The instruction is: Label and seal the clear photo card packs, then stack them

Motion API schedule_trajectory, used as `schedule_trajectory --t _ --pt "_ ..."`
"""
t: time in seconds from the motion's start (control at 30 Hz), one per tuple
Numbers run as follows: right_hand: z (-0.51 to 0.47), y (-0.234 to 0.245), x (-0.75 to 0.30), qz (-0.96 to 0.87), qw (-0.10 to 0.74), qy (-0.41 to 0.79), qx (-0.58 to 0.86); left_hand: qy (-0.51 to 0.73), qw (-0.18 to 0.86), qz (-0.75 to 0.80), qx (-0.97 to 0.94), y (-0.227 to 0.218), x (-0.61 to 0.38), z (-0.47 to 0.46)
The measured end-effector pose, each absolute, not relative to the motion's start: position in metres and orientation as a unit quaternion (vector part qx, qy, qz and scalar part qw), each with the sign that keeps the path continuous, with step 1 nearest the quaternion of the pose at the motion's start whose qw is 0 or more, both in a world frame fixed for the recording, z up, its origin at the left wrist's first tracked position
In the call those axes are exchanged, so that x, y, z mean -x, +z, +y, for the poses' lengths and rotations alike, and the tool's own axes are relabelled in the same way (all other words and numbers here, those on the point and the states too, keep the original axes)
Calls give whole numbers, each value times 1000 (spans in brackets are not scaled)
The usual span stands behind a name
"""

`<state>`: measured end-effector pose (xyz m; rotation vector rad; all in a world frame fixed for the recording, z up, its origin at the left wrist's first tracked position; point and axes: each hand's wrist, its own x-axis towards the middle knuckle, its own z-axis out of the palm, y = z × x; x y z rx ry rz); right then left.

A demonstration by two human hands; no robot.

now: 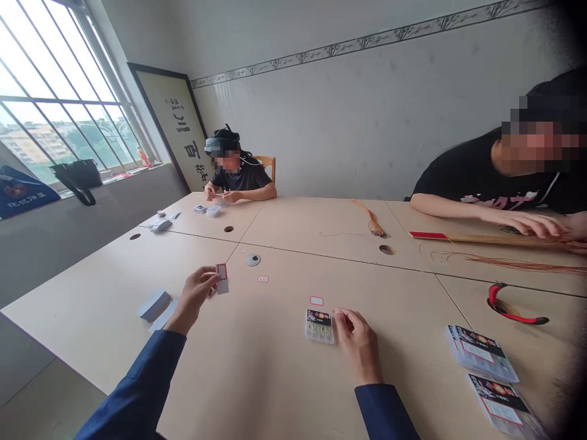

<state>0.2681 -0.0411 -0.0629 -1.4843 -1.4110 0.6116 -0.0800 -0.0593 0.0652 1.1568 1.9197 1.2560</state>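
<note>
My left hand is raised over the table, thumb and fingers pinching a small label sheet with a red-framed sticker on its upper part. My right hand rests on the table with its fingertips pressed together, right beside the edge of a small clear plastic box. Whether those fingertips hold anything is hidden. Under the box's black printed card, small greenish-yellow pieces show through. Just beyond the box lies a red-bordered label. Another small label lies farther off, towards my left hand.
Stacked paper slips lie left of my left forearm. Labelled boxes and red-handled pliers are at right. One person sits at the far end; another works across the table by orange wires. A round disc lies mid-table.
</note>
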Motion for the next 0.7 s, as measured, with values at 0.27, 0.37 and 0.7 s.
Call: schedule_trajectory --t 0.27,0.37,0.7 --pt "-51 -40 -266 -552 546 266 572 609 525 501 -319 29 -56 -49" --pt "-54 -35 -263 -571 547 281 545 604 581 458 -297 15 -103 -44" --pt "-50 -31 -270 -472 561 443 515 520 662 414 -347 -17 -136 -40"
